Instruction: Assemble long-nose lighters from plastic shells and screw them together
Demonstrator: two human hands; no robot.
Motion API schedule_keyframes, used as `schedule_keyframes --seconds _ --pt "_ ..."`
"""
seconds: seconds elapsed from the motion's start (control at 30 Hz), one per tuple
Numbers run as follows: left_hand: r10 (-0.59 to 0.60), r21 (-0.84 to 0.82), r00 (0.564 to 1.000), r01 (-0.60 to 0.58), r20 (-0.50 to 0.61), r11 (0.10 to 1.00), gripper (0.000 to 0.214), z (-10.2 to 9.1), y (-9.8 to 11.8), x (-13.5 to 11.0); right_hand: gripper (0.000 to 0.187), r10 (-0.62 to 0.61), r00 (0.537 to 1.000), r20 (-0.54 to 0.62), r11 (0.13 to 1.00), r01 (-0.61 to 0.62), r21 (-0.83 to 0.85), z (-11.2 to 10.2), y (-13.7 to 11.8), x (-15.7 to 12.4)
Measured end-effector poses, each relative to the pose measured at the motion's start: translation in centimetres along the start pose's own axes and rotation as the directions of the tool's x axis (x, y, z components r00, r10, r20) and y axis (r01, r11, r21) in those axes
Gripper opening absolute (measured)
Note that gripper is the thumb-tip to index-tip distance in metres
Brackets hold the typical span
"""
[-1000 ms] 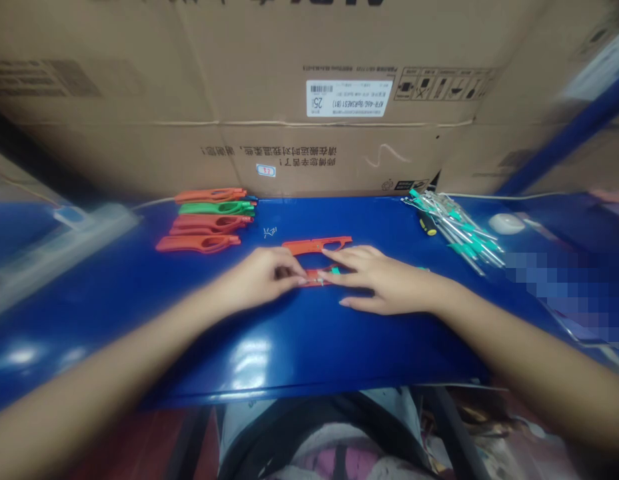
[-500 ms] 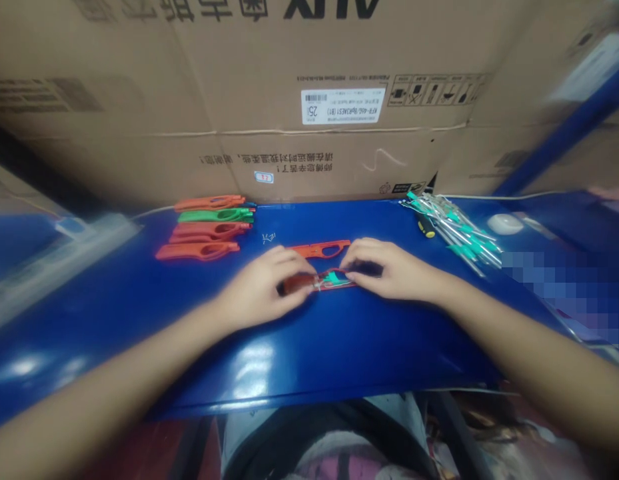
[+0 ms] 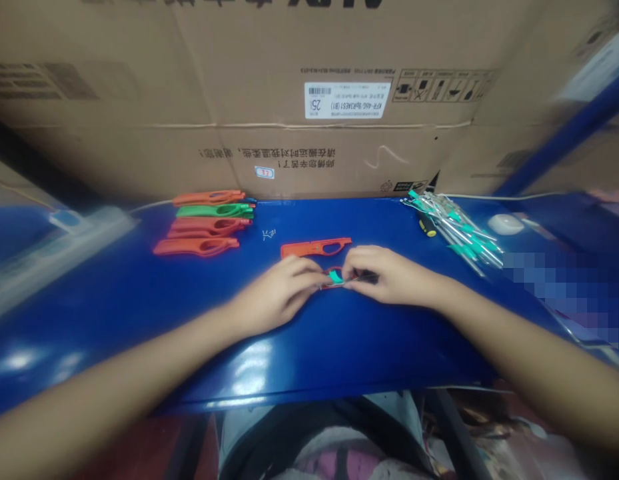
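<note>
My left hand (image 3: 279, 293) and my right hand (image 3: 384, 272) meet over a small orange plastic shell with a green part in it (image 3: 334, 277), lying on the blue table (image 3: 309, 347). Both hands have their fingers curled onto it, the left on its left end, the right on its right end. Most of the piece is hidden under the fingers. Just behind them lies a loose orange half-shell (image 3: 315, 247).
A row of orange shells and one green shell (image 3: 209, 227) lies at the back left. A bundle of green-handled metal rods (image 3: 456, 230) and a white round object (image 3: 506, 223) sit at the back right. Large cardboard boxes (image 3: 309, 100) wall the table's far edge.
Both hands have closed in tighter on the orange piece, covering more of it. The right hand's fingers went from flat to curled.
</note>
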State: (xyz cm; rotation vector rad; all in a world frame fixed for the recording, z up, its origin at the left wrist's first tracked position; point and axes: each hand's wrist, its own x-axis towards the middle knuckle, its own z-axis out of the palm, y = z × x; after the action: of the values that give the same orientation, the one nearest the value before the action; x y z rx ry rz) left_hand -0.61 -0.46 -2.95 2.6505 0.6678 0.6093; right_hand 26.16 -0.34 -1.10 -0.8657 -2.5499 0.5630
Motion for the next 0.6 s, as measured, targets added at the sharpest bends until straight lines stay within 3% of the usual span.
schedule_keyframes --seconds 0.17,0.37,0.6 --pt "0.016 0.025 1.0 -0.016 0.007 1.0 0.033 0.07 -0.12 -0.04 0.003 -0.015 1.0 -0.012 1.0 0.015 -0.016 0.12 -0.24 0.02" --pt "0.019 0.042 1.0 -0.019 0.006 0.999 0.033 0.25 -0.43 -0.28 0.003 0.168 0.984 -0.058 0.986 -0.168 0.006 0.11 -0.32 0.01" --pt "0.023 0.053 1.0 -0.024 0.017 0.998 0.033 0.31 -0.45 -0.38 0.004 0.215 0.977 0.017 0.971 -0.215 0.1 -0.56 0.02 -0.15"
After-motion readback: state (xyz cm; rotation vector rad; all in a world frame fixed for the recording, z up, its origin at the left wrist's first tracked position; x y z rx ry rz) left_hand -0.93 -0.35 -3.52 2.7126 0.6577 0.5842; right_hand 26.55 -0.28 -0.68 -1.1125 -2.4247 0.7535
